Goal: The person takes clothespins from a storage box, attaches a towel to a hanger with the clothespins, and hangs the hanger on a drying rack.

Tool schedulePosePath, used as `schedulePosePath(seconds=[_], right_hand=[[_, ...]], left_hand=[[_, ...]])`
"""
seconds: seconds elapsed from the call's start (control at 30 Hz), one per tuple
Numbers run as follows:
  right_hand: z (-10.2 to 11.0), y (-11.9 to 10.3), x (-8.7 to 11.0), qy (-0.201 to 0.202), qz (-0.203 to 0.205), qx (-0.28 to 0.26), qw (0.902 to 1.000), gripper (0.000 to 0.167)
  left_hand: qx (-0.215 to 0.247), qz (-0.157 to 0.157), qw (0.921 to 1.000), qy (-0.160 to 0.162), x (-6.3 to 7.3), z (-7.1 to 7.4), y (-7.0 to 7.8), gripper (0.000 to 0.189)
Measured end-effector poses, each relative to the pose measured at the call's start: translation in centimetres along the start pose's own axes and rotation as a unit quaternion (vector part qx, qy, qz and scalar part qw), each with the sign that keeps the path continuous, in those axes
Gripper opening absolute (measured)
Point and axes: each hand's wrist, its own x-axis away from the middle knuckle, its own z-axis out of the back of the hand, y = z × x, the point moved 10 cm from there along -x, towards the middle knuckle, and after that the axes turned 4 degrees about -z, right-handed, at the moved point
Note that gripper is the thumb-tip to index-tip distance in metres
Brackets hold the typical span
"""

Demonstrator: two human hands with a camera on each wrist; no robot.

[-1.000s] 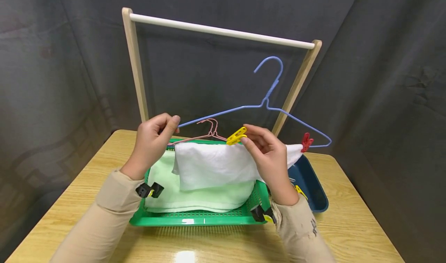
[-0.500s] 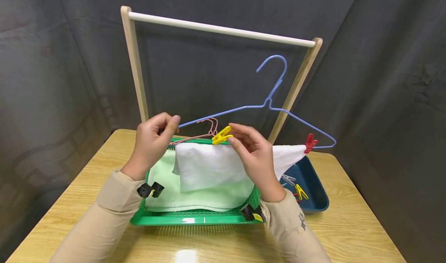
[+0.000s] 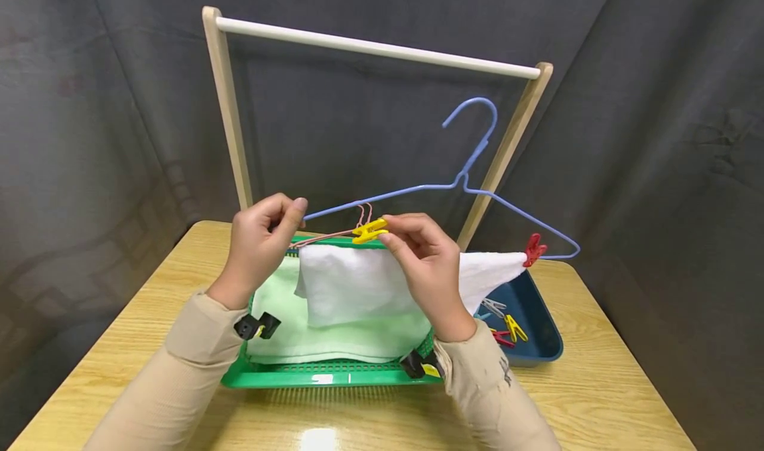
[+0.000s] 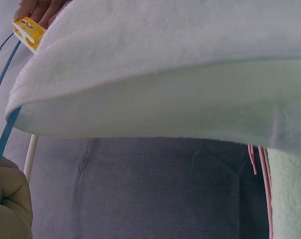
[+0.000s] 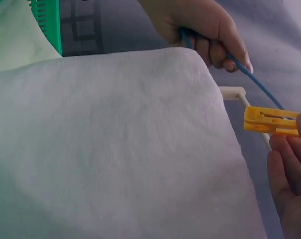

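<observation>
My left hand grips the left end of a blue clothes hanger, whose hook points up. A white towel drapes over the hanger's lower bar. At the towel's right corner a red clothespin clips it to the bar. Between thumb and fingertips, my right hand pinches a yellow clothespin just above the towel's top edge. In the right wrist view, the yellow clothespin stands apart from the towel, to the right of its edge.
Beneath the towel, a green basket holds folded pale green cloth and pink hangers. A dark blue tray at the right contains several clothespins. Behind stands a wooden rack with a white rod.
My right hand has moved left along the towel's top edge with the yellow clothespin. The hanger's right end has shifted slightly right and down. More clothespins in the tray are now visible.
</observation>
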Motion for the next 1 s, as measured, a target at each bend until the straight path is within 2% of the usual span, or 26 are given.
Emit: schedulePosePath(seconds=[0.23, 0.6, 1.0], right_hand=[[-0.6, 0.1, -0.1, -0.008, -0.008, -0.013, 0.9999, 0.016], [-1.9, 0.3, -0.3, -0.016, -0.022, -0.007, 0.9996, 0.015], [-3.6, 0.8, -0.3, -0.041, -0.017, 0.000, 0.9990, 0.012]], left_hand=[[-0.002, 0.004, 1.0000, -0.004, -0.1, -0.3, -0.1, 0.026], [-0.004, 0.022, 0.9997, -0.009, 0.1, -0.3, -0.3, 0.026], [-0.010, 0.003, 0.9999, -0.010, 0.1, -0.6, -0.1, 0.024]])
